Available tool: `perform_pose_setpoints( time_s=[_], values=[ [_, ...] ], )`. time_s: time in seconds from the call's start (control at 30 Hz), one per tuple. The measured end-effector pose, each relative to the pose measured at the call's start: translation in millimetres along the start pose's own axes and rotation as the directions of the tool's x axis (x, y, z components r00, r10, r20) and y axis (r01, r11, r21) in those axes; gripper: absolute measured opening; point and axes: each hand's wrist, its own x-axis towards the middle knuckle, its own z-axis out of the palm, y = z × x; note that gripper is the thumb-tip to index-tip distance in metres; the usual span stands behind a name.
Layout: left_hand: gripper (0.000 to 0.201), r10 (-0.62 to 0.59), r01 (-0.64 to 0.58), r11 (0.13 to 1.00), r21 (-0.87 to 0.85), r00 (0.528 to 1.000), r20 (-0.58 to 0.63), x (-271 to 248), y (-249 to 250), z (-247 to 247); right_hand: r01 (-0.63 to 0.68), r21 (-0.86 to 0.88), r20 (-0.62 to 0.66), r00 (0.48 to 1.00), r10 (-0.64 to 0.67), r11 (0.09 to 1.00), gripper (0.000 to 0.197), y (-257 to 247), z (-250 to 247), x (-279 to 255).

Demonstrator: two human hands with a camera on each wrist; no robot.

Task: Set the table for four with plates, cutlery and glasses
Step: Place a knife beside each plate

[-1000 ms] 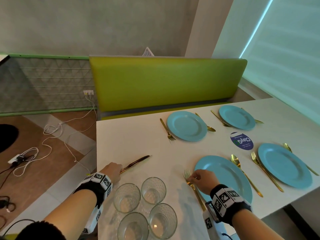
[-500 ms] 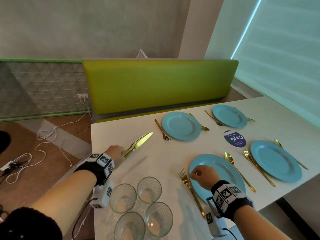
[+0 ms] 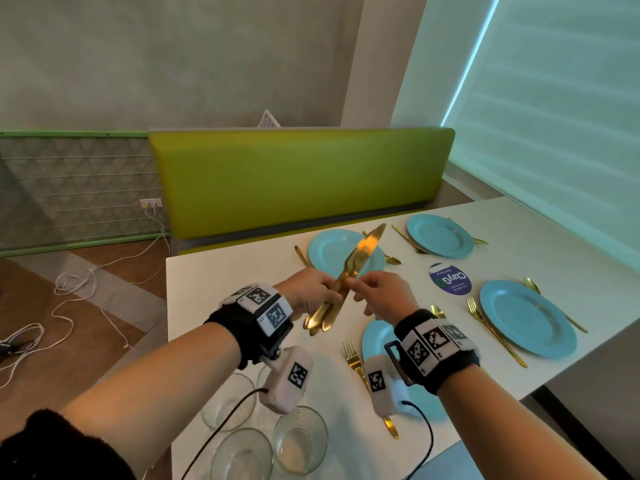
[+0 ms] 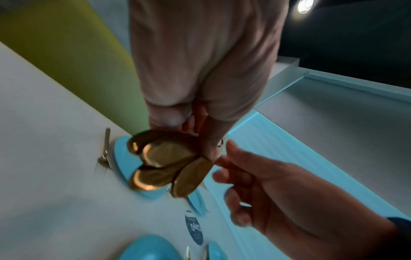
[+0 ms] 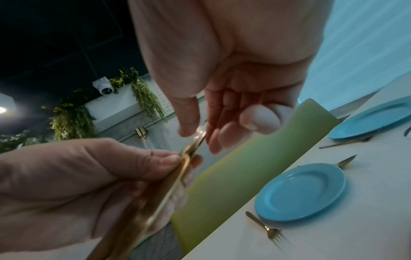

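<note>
Above the white table [image 3: 239, 282], my left hand [image 3: 325, 289] grips a bundle of gold knives [image 3: 362, 252] by their handles, blades pointing up and away. My right hand [image 3: 356, 282] meets it from the right, and its thumb and forefinger pinch one knife [image 5: 199, 139] of the bundle. The handle ends [image 4: 164, 158] fan out in the left wrist view. Four blue plates lie set: far left [image 3: 329, 251], far right [image 3: 440, 235], near right [image 3: 526, 318], near left [image 3: 375, 341] half hidden by my right wrist. Each has a gold fork and spoon beside it. Several empty glasses [image 3: 299, 438] stand by the near left edge.
A round blue sticker [image 3: 449, 278] sits on the table between the plates. A green bench back [image 3: 301, 178] runs along the far side. White cables [image 3: 86, 282] trail over the floor to the left. A window blind [image 3: 554, 116] fills the right.
My left hand has lifted the knives off the table and carried them up and to the right. My right hand has left the fork by the near plate and risen to pinch a knife.
</note>
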Motion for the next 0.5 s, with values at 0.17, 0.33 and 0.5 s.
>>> perform_pose_setpoints(
  time_s=[0.17, 0.33, 0.5],
  values=[
    [0.014, -0.077, 0.086, 0.983, -0.163, 0.995, 0.065, -4.5, 6.9, 26.5, -0.123, 0.092, -0.026, 0.992, 0.126, 0.988, 0.026, 13.8, -3.8, -2.3],
    [0.010, -0.135, 0.154, 0.952, -0.266, 0.987, 0.088, -8.7, 1.2, 33.9, -0.199, 0.223, -0.017, 0.978, 0.208, 0.954, 0.026, 32.4, -4.5, -7.9],
    [0.012, -0.199, 0.176, 0.916, -0.362, 0.980, -0.027, -8.6, -8.3, 28.1, -0.281, 0.002, 0.025, 0.959, 0.281, 0.960, 0.028, 72.5, 4.7, -13.9]
  ],
)
